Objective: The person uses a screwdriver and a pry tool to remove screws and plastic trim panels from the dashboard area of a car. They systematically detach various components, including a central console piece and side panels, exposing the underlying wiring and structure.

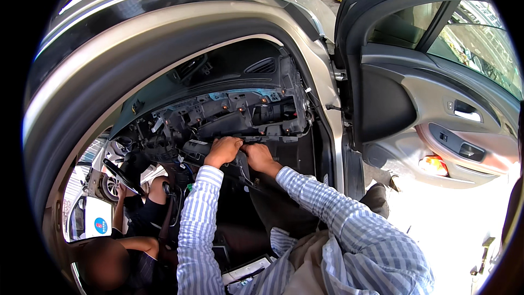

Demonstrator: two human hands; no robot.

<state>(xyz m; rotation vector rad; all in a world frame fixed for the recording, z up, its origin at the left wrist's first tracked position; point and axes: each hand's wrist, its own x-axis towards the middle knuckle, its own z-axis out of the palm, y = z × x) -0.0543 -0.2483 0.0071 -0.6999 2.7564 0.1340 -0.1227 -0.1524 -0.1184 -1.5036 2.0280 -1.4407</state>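
Working under stripped dashboard frame (pixel 229 112), at 12 o'clock.
Left hand (pixel 222 150) and right hand (pixel 257 155) both curled, gripping black bracket (pixel 240 164); open door (pixel 436 114) at 3 o'clock.

Colours around my work

My sleeves (pixel 305 196) are blue-and-white striped; the stripped dashboard frame (pixel 229 114) is black, the car body (pixel 164 33) champagne-beige, the door panel (pixel 436 125) grey.

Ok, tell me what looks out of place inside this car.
The dashboard is stripped to its bare black frame, with brackets and loose wiring exposed. The left hand and right hand grip its lower edge. The front door stands wide open.
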